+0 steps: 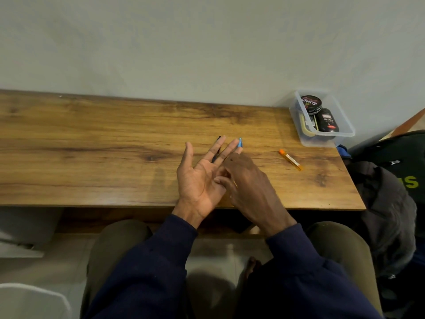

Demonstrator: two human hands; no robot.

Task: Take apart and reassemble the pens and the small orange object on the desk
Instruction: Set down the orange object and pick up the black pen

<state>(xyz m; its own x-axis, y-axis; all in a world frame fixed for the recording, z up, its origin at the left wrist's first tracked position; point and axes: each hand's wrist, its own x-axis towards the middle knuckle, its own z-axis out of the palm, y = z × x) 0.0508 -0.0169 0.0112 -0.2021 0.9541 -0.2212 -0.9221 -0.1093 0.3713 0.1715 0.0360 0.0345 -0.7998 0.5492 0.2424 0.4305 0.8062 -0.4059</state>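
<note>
My left hand (200, 178) hovers over the wooden desk (92, 146) palm up, fingers straight and spread. A black pen (216, 154) shows in the gap between its fingers; I cannot tell whether it lies on the desk or rests on the hand. My right hand (250, 185) is palm down beside it, its curled fingertips touching the left palm. The tip of a blue pen (240, 142) pokes out past the right knuckles; the hands hide whether anything grips it. The small orange object (290, 160), a slim tube with an orange cap, lies alone on the desk to the right.
A clear plastic box (345, 125) holding dark tins and a bottle stands at the desk's back right corner against the wall. A dark bag and jacket (388, 203) sit beside the desk's right end. My knees are under the near edge.
</note>
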